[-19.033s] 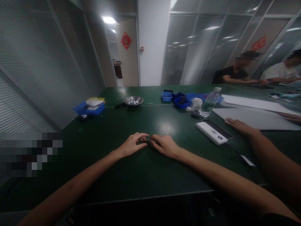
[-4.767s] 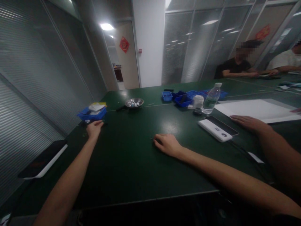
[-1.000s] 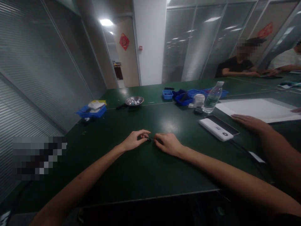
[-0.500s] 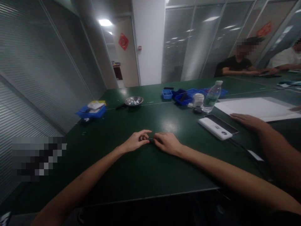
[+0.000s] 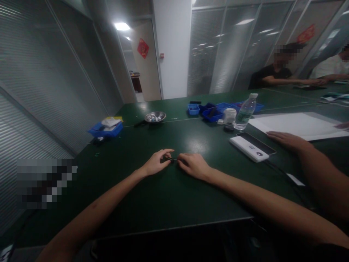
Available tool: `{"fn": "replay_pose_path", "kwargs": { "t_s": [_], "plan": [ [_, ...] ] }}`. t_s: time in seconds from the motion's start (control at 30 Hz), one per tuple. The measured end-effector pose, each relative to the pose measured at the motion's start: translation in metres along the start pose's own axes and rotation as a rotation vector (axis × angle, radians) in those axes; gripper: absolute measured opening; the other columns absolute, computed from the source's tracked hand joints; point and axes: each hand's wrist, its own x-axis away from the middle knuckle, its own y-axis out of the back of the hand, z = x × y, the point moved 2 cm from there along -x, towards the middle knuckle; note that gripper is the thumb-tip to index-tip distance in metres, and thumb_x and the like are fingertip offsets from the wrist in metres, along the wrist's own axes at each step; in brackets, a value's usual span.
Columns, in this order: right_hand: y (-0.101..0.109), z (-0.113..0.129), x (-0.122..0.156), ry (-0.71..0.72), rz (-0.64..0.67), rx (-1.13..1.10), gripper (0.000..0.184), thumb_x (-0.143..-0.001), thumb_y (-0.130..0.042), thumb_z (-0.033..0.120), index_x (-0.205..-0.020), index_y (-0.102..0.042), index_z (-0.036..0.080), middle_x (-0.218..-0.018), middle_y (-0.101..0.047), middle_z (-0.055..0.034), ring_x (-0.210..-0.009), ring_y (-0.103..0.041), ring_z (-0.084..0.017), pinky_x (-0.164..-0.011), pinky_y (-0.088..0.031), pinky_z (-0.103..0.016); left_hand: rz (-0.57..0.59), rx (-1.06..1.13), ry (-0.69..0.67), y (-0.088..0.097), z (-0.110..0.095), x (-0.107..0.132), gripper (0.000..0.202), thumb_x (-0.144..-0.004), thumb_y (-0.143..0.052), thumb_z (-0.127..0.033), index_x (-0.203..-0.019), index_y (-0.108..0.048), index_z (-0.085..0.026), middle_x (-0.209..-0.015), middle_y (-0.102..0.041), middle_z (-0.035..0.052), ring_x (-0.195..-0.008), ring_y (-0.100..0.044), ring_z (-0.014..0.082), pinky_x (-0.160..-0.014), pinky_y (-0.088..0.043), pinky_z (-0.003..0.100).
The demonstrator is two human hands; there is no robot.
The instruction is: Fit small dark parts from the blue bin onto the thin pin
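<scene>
My left hand point(image 5: 157, 162) rests low over the green table point(image 5: 174, 196), thumb and fingers curled around a small dark object point(image 5: 171, 159). A thin, light piece sticks out of that object toward my right hand point(image 5: 194, 165). The fingers of the right hand are bent and closed, with the fingertips near the thin piece. Whatever they pinch is hidden or too small to name. A narrow gap separates the two hands.
A white power bank point(image 5: 248, 148) with a cable and a dark phone point(image 5: 256, 142) lie right. Nearby are another person's hand point(image 5: 289, 140), white paper point(image 5: 305, 125) and a water bottle point(image 5: 245, 112). Farther off are a metal bowl point(image 5: 155, 116) and blue trays point(image 5: 106, 130).
The small dark object and my left fingers have shifted slightly left, widening the gap to my right hand. The seated person across the table has moved an arm.
</scene>
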Motion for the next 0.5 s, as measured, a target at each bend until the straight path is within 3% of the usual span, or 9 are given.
{"fn": "replay_pose_path", "kwargs": {
  "t_s": [0.33,0.5],
  "plan": [
    [0.0013,0.0009,-0.0007,-0.006,0.039,0.022,0.023,-0.1,-0.047,0.033,-0.11,-0.064,0.021,-0.095,-0.069,-0.0044,-0.075,-0.061,-0.014,-0.067,-0.037,-0.025,-0.022,0.002,0.011,-0.0023,0.0068,-0.001,0.048,-0.093,-0.058,-0.024,-0.14,-0.052,-0.026,-0.112,-0.064,0.006,-0.102,-0.059,0.0198,-0.086,-0.046,0.033],
    [0.0007,0.0013,-0.001,-0.001,0.029,0.036,0.024,-0.101,-0.045,0.034,-0.11,-0.064,0.021,-0.094,-0.069,-0.0041,-0.075,-0.06,-0.014,-0.066,-0.036,-0.025,0.031,0.042,-0.001,-0.002,0.0036,-0.0008,0.048,-0.094,-0.058,-0.024,-0.141,-0.051,-0.026,-0.115,-0.064,0.0064,-0.105,-0.059,0.0199,-0.089,-0.045,0.033]
  ]
}}
